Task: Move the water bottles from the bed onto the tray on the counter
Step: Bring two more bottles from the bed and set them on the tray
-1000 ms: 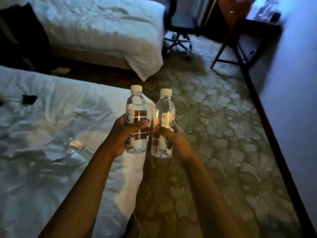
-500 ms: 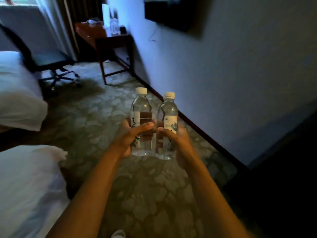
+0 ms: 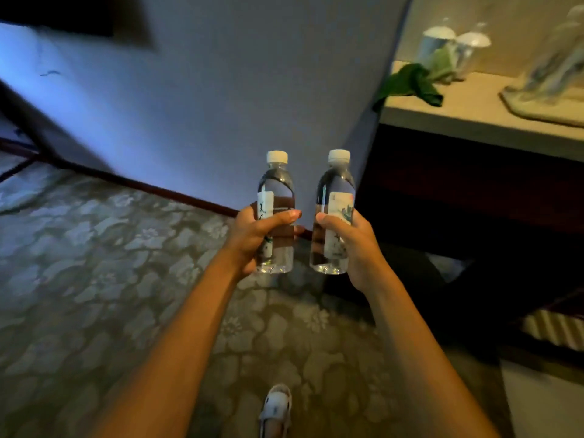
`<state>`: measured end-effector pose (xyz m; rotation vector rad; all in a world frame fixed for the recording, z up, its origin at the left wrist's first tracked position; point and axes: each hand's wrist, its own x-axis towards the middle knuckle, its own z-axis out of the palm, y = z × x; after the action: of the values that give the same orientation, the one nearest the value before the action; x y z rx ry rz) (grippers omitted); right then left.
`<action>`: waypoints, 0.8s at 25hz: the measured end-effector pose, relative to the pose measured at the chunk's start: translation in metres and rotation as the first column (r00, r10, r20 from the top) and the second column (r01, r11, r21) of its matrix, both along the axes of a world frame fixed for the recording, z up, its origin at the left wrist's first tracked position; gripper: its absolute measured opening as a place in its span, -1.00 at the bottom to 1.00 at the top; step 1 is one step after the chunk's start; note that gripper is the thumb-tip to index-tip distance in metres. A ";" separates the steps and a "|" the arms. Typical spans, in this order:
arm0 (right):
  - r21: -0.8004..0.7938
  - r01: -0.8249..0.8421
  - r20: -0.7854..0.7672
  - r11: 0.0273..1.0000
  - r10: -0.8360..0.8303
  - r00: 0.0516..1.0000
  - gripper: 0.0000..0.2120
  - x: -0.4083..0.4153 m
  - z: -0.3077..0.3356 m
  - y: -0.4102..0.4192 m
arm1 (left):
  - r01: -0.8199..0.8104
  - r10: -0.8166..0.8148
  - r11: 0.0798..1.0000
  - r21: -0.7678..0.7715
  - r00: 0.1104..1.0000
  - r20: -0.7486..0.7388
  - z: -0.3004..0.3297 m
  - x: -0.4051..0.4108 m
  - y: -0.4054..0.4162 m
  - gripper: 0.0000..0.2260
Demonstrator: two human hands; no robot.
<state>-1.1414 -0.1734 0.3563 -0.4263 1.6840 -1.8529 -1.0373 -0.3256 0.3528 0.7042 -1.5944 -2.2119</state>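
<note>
My left hand (image 3: 252, 237) grips a clear water bottle (image 3: 277, 188) with a white cap, held upright over the carpet. My right hand (image 3: 354, 245) grips a second, like bottle (image 3: 338, 184), also upright, a short gap to the right of the first. The pale counter (image 3: 467, 112) is at the upper right, above and beyond the bottles. On its right end lies a light tray (image 3: 537, 109), blurred, with something tall and pale standing on it.
A green cloth (image 3: 410, 85) hangs over the counter's left corner, with two lidded glass cups (image 3: 452, 45) behind it. Dark cabinet fronts (image 3: 474, 191) run below the counter. A blue-lit wall (image 3: 205, 105) faces me; patterned carpet (image 3: 94, 263) covers the floor. My shoe (image 3: 276, 406) shows at the bottom.
The view has swung right, from the beds past the desk and wall to the counter. Both hands still hold their bottles upright, now a little further apart.
</note>
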 end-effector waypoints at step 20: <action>-0.037 0.465 -0.141 0.884 -0.466 0.874 -0.56 -0.314 0.056 0.214 | 0.467 -0.490 0.864 -0.187 0.866 -0.104 0.065 -0.396 0.192 -0.69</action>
<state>-1.4552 0.0406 0.4126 -0.1625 2.0203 -2.2060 -1.4331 -0.1335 0.4174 0.0890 -2.0037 -2.3556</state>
